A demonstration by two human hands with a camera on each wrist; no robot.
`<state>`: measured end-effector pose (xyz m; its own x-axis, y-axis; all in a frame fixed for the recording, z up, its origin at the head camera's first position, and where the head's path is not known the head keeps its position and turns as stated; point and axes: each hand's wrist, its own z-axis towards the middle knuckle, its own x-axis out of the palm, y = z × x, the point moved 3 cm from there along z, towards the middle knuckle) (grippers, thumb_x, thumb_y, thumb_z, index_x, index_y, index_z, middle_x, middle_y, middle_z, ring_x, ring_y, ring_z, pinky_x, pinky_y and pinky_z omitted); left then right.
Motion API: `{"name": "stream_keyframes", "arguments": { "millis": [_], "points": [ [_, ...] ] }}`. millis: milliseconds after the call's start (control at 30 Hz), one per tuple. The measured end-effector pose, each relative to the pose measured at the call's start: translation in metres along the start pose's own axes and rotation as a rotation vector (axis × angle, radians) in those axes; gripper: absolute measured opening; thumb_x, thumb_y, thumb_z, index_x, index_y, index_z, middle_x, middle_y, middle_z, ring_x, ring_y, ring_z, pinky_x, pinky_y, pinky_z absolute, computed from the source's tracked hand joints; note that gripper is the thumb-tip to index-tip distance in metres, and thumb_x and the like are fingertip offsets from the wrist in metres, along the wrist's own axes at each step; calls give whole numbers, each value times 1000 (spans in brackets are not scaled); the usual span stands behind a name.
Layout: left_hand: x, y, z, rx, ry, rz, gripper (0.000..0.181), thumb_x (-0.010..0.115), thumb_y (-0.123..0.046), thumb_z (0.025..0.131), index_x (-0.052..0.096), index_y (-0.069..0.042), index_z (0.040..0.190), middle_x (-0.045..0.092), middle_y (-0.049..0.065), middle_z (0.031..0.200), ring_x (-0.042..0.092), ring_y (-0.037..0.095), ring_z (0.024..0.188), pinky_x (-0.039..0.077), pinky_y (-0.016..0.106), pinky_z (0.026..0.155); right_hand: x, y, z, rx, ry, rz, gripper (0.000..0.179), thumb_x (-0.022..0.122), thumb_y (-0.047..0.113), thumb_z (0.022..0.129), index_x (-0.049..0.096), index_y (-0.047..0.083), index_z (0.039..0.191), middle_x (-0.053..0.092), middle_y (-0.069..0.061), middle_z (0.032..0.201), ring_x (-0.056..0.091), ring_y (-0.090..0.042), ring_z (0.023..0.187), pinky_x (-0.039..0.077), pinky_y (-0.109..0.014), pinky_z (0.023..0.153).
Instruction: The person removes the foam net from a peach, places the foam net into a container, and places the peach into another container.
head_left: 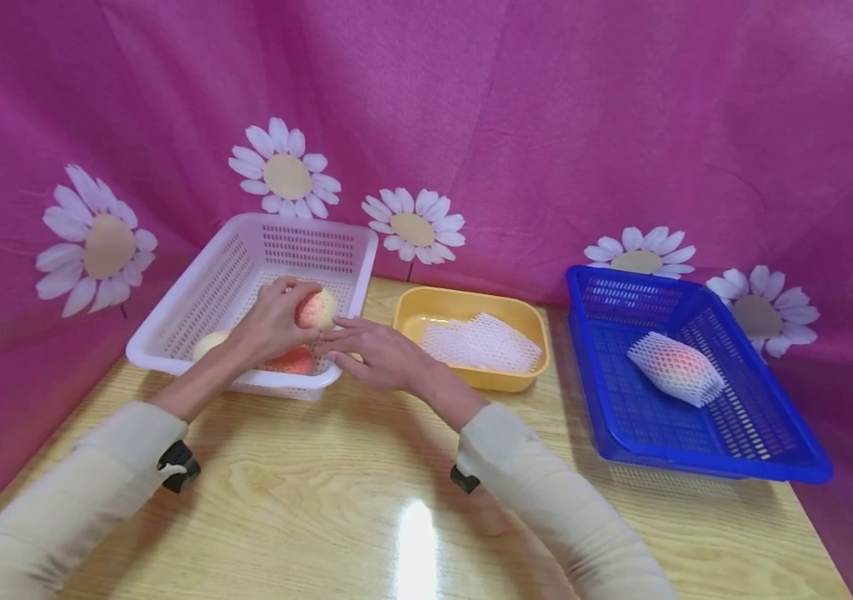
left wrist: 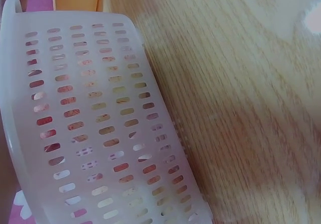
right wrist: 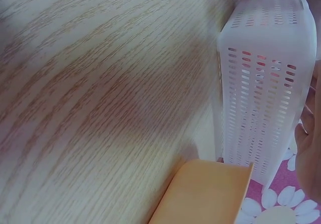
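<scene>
My left hand [head_left: 272, 317] grips a pink-and-cream peach [head_left: 317, 309] over the front right part of a white slotted basket [head_left: 306, 233]. Beside it my right hand [head_left: 381, 354] reaches across the basket's right rim. Its fingers are extended, with the tips at the peach; whether they touch it I cannot tell. Below the hands, a redder peach [head_left: 293, 361] lies in the basket, and a pale one [head_left: 209, 343] shows left of my left forearm. In the left wrist view the basket wall [left wrist: 65, 20] hides the hand. Part of my right hand [right wrist: 308, 153] appears at the right wrist view's edge.
A yellow tray [head_left: 471, 298] holding white foam net sleeves [head_left: 482, 343] stands right of the white basket. Farther right, a blue basket [head_left: 606, 400] holds a peach in a foam net [head_left: 677, 367]. A pink flowered cloth [head_left: 516, 150] hangs behind the wooden table [head_left: 306, 500].
</scene>
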<state>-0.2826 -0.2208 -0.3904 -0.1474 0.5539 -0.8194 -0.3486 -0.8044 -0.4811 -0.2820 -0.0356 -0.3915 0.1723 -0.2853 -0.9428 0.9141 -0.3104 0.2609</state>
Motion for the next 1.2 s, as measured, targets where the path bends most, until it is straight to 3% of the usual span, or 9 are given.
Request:
{"name": "stream_keyframes", "arguments": {
  "millis": [200, 300, 433, 800, 1200],
  "points": [
    [5, 3, 2, -33, 76, 47, 71, 83, -22, 78, 53, -1, 138, 49, 29, 131, 48, 52, 112, 48, 59, 88, 0, 0, 1, 20, -2, 14, 34, 49, 24, 106, 66, 15, 134, 58, 2, 139, 37, -22, 142, 23, -30, 118],
    [6, 3, 4, -43, 101, 58, 75, 82, -23, 78, 49, 5, 138, 49, 32, 134, 46, 52, 119, 43, 60, 96, 0, 0, 1, 15, -3, 16, 33, 49, 24, 106, 67, 15, 133, 60, 1, 138, 38, -23, 142, 23, -29, 118],
    [8, 2, 6, -38, 110, 62, 75, 82, -24, 77, 47, 11, 134, 50, 33, 134, 45, 48, 126, 35, 58, 105, 0, -1, 1, 9, 0, 15, 33, 50, 23, 105, 67, 14, 132, 61, 0, 136, 39, -23, 141, 21, -26, 117],
    [17, -1, 11, 33, 154, 123, 64, 79, -20, 78, 55, 10, 129, 57, 31, 130, 49, 45, 126, 33, 57, 107, -1, 0, 0, 6, 11, 11, 33, 50, 22, 105, 66, 11, 132, 60, -1, 137, 39, -24, 141, 18, -24, 117],
    [21, 1, 12, 3, 215, 137, 67, 79, -17, 79, 53, 10, 134, 54, 31, 133, 47, 46, 127, 26, 62, 111, 0, 2, 0, 18, 3, -1, 33, 49, 22, 106, 66, 12, 132, 60, -1, 137, 39, -24, 141, 19, -26, 118]
  ]
}}
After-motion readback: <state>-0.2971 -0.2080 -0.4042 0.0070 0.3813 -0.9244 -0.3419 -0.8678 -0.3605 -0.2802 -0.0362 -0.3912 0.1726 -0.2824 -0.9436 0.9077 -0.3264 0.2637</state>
